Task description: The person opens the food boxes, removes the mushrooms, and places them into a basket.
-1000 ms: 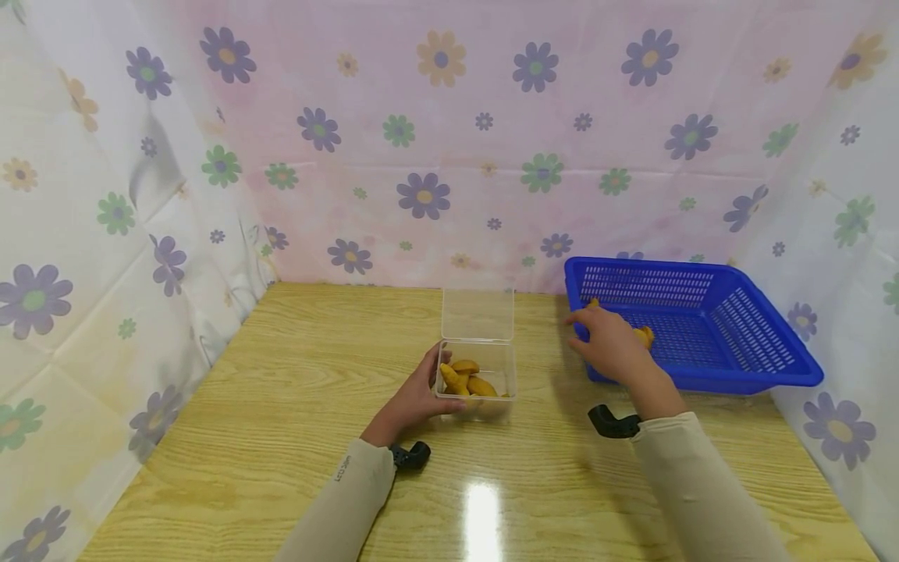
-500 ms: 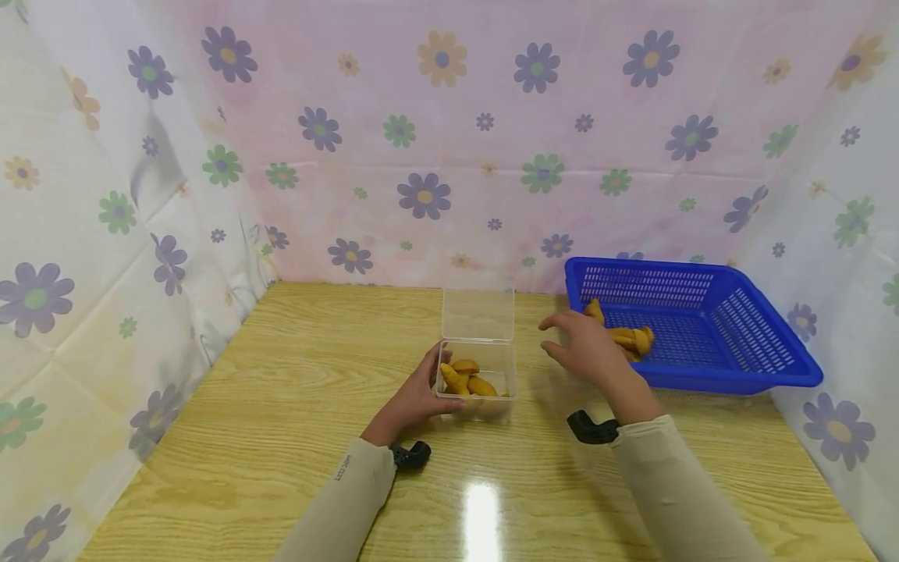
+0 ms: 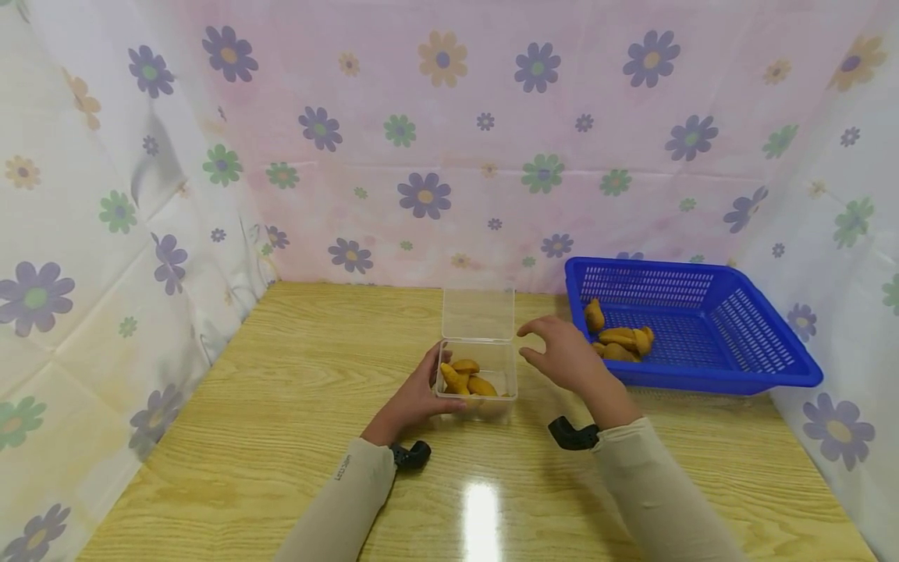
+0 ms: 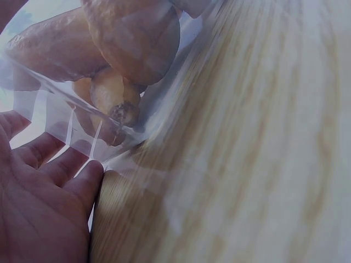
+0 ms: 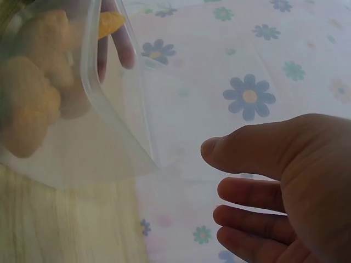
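A clear plastic box point(image 3: 502, 363) stands on the table with its lid point(image 3: 478, 314) raised at the back. Inside lie several yellow-brown, knobbly, root-like pieces point(image 3: 481, 386), seen closer through the wall in the left wrist view. My left hand point(image 3: 423, 390) holds the box at its left side, thumb along the front and fingers against the left wall. Just right of the box hovers my right hand point(image 3: 565, 357), its fingers loosely bent and apart, with nothing between them. More root-like pieces point(image 3: 621, 341) lie at the left end of a blue basket point(image 3: 709, 378).
The basket fills the table's back right, behind the right forearm. Wood-grain tabletop point(image 3: 281, 406) extends left and in front of the box. Flowered cloth point(image 3: 485, 156) hangs along the back and both sides.
My right hand has come out from the basket's left end and moved left, toward the box, with no piece in it. The left hand and the box have stayed put.
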Demonstrator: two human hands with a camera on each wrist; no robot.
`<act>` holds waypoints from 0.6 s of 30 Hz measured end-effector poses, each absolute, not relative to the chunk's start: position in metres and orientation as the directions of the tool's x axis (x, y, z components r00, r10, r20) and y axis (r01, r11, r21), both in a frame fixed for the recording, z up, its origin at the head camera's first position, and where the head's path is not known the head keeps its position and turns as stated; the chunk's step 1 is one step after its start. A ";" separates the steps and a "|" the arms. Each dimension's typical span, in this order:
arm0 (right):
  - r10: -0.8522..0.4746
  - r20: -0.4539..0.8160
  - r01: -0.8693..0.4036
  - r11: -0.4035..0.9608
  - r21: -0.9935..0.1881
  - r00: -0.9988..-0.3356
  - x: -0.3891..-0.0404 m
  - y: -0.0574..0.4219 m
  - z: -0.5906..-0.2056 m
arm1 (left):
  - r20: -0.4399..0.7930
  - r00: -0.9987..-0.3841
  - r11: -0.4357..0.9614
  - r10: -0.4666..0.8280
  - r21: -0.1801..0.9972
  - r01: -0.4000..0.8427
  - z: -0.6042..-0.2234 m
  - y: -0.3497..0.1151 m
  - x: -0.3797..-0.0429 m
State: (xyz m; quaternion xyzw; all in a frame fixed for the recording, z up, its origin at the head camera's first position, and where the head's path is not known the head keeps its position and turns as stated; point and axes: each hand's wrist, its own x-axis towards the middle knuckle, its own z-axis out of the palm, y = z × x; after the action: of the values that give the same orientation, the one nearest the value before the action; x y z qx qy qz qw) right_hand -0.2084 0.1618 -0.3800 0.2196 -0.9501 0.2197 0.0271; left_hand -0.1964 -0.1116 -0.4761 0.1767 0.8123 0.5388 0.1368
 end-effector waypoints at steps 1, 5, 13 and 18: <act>-0.413 0.149 -0.437 0.804 -0.404 -0.898 -0.208 0.160 -0.381 | -0.035 -0.898 0.360 0.438 0.923 0.139 -0.472 -0.111 -0.194; -0.438 0.171 -0.468 0.790 -0.396 -0.883 -0.207 0.152 -0.385 | -0.035 -0.897 0.365 0.440 0.920 0.144 -0.458 -0.110 -0.187; -0.453 0.198 -0.494 0.774 -0.397 -0.869 -0.203 0.136 -0.392 | -0.045 -0.905 0.345 0.424 0.931 0.116 -0.457 -0.110 -0.186; -0.464 0.189 -0.499 0.759 -0.418 -0.865 -0.201 0.126 -0.397 | -0.041 -0.904 0.331 0.425 0.937 0.114 -0.460 -0.110 -0.187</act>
State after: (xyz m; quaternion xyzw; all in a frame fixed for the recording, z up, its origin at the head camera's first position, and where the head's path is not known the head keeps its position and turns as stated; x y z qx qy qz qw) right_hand -0.2012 0.1263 -0.3970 0.2569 -0.9372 0.2331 0.0369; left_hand -0.1868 -0.1100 -0.4600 0.1677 0.8036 0.5534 0.1408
